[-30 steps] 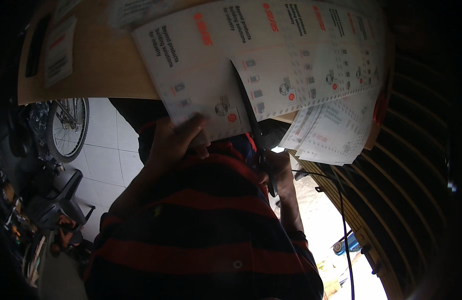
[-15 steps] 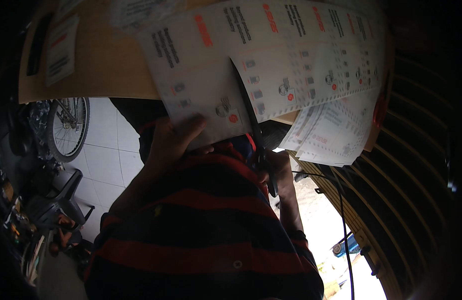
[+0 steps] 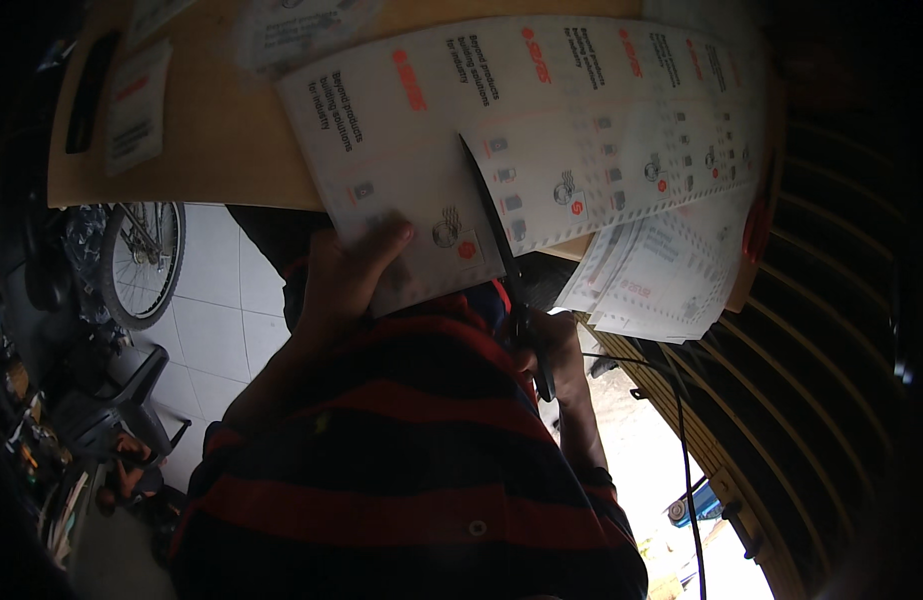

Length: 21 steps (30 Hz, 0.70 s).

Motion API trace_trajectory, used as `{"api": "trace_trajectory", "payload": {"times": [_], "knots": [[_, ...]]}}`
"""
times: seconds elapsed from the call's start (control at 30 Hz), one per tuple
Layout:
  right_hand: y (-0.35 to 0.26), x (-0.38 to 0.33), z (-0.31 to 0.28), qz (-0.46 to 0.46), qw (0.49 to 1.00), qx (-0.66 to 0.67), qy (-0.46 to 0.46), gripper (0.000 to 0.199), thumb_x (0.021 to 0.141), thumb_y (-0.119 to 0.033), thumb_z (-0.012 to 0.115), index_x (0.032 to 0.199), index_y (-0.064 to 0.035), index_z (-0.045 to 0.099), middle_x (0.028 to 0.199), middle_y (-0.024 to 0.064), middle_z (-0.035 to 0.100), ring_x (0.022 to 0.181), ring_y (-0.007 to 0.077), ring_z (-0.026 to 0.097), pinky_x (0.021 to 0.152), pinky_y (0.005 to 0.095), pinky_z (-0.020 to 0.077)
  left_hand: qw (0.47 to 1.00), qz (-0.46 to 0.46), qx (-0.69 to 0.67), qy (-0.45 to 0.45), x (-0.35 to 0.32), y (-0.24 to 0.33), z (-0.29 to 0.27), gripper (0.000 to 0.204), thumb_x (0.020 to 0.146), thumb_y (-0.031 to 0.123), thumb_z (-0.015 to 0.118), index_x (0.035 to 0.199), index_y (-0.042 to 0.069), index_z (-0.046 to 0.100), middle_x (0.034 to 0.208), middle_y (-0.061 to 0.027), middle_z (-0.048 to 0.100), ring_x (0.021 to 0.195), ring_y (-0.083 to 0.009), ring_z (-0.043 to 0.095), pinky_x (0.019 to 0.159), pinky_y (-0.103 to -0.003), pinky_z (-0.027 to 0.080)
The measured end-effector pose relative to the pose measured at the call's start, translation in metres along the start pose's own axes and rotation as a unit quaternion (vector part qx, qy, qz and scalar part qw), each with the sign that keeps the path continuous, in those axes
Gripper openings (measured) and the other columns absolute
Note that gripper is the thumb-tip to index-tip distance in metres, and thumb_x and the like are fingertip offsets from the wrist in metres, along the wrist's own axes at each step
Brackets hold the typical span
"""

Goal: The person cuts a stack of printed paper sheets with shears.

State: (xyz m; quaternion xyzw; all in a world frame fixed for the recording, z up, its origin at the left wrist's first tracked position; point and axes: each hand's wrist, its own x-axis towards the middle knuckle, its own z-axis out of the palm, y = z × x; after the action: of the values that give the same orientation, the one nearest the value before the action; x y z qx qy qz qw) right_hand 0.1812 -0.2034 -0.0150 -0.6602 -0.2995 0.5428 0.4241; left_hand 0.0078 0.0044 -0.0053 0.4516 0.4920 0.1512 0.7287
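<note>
One bare left hand (image 3: 350, 275), fingertips newly hiding behind, is pinching one long white printed paper sheet (image 3: 427, 165) toward 12 o'clock; one bare right hand (image 3: 564, 345) is gripping one pair of black scissors (image 3: 513, 265) (blade gap unclear). The scissors aren't advancing, so cutting is seemingly pausing. One black bicycle wheel (image 3: 180, 268) is standing near 9 o'clock.

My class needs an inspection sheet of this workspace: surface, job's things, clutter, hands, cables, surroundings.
Surface: brown worktop, partly covered by paper.
Job's things: large printed sheet; dark scissors in its slit.
Clutter: loose papers partly beneath the sheet; red object, kind unclear.
Hands: left hand grips the sheet; right hand holds the scissors.
Cables: black cable hanging at right.
Surroundings: bicycle wheel and dark chair at left, slatted panel at right.
</note>
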Motion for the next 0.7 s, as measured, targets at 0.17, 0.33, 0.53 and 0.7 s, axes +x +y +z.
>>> {"api": "trace_trajectory", "payload": {"times": [0.17,0.33,0.53,0.7], "knots": [[-0.003,-0.002,0.002,0.024,0.999,0.023,0.008,0.057,0.063,-0.047,0.084,0.068,-0.0011,0.051,0.055,0.0003,0.041,0.052,0.0085,0.034,0.045,0.0301,0.0281,1.000,0.010,-0.023,-0.016,0.002,-0.008,-0.003,0.024,0.087,0.018,0.065,0.096,-0.004,0.066,0.088,-0.0077,0.067,0.078,-0.0094,0.060,0.069,-0.025,0.048],[-0.002,-0.003,0.002,0.044,0.998,0.050,0.005,0.057,0.064,-0.048,0.083,0.069,-0.0013,0.051,0.056,-0.0001,0.043,0.052,0.0076,0.035,0.045,0.0290,0.0288,1.000,0.020,-0.008,-0.020,0.004,-0.013,-0.004,0.023,0.088,0.018,0.064,0.094,-0.004,0.066,0.081,-0.0062,0.066,0.073,-0.0079,0.060,0.065,-0.024,0.047],[-0.009,0.007,0.005,0.003,1.000,0.026,-0.005,0.055,0.067,-0.047,0.083,0.071,-0.0008,0.053,0.057,0.0011,0.047,0.052,0.0075,0.039,0.046,0.0287,0.0315,0.999,0.025,-0.006,-0.021,0.003,-0.012,-0.005,0.020,0.088,0.017,0.064,0.086,-0.003,0.065,0.070,-0.0049,0.063,0.058,-0.0074,0.057,0.053,-0.023,0.044],[-0.008,0.008,0.004,0.014,1.000,0.027,-0.006,0.053,0.066,-0.045,0.084,0.072,-0.0004,0.055,0.057,0.0020,0.050,0.050,0.0085,0.042,0.046,0.0289,0.0333,0.999,0.030,-0.007,-0.024,0.004,-0.013,-0.005,0.020,0.088,0.016,0.064,0.085,-0.003,0.065,0.067,-0.0046,0.062,0.054,-0.0073,0.056,0.049,-0.022,0.043]]}}
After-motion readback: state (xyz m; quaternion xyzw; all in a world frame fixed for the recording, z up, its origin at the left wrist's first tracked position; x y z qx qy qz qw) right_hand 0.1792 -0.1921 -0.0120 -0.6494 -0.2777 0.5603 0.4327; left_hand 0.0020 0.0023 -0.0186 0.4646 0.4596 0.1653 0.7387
